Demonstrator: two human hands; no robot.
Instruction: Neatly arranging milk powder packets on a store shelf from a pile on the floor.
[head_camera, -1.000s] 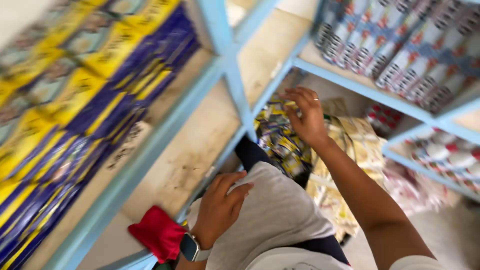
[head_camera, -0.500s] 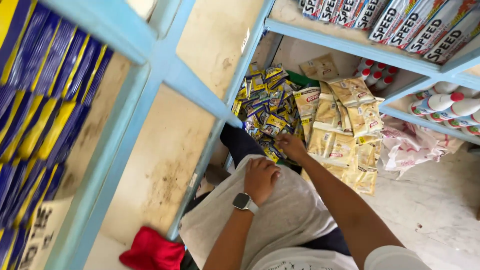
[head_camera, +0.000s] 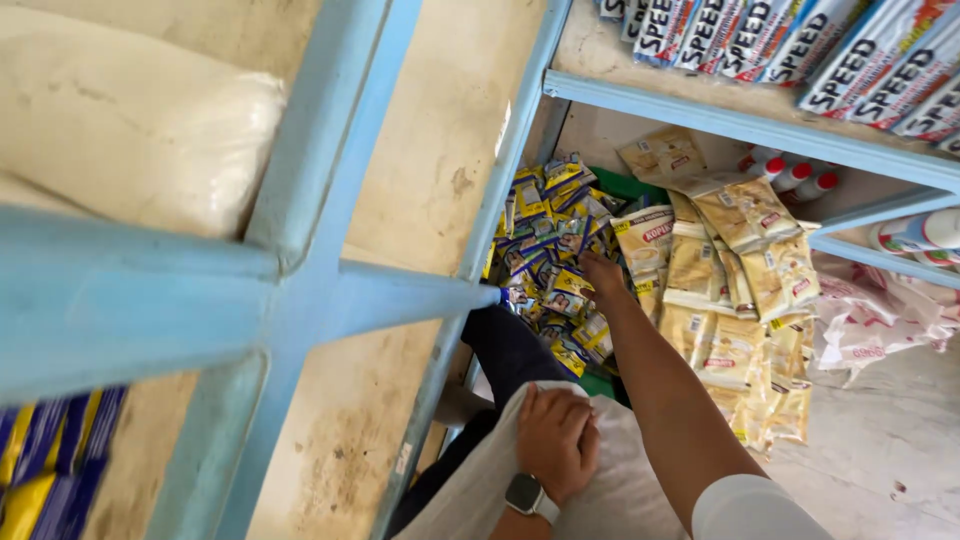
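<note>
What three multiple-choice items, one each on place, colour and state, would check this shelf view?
1. Where is the right hand?
A. on the blue-yellow sachets
B. on the white bottles
C. on the floor

2. What colour is the shelf frame?
A. red
B. light blue
C. black

3. What is the left hand doing?
A. hanging free
B. holding a bottle
C. resting on grey cloth

Answers:
1 A, its fingers reach into the sachet pile.
2 B, every rail and post is light blue.
3 C, it lies flat on the cloth, watch on the wrist.
</note>
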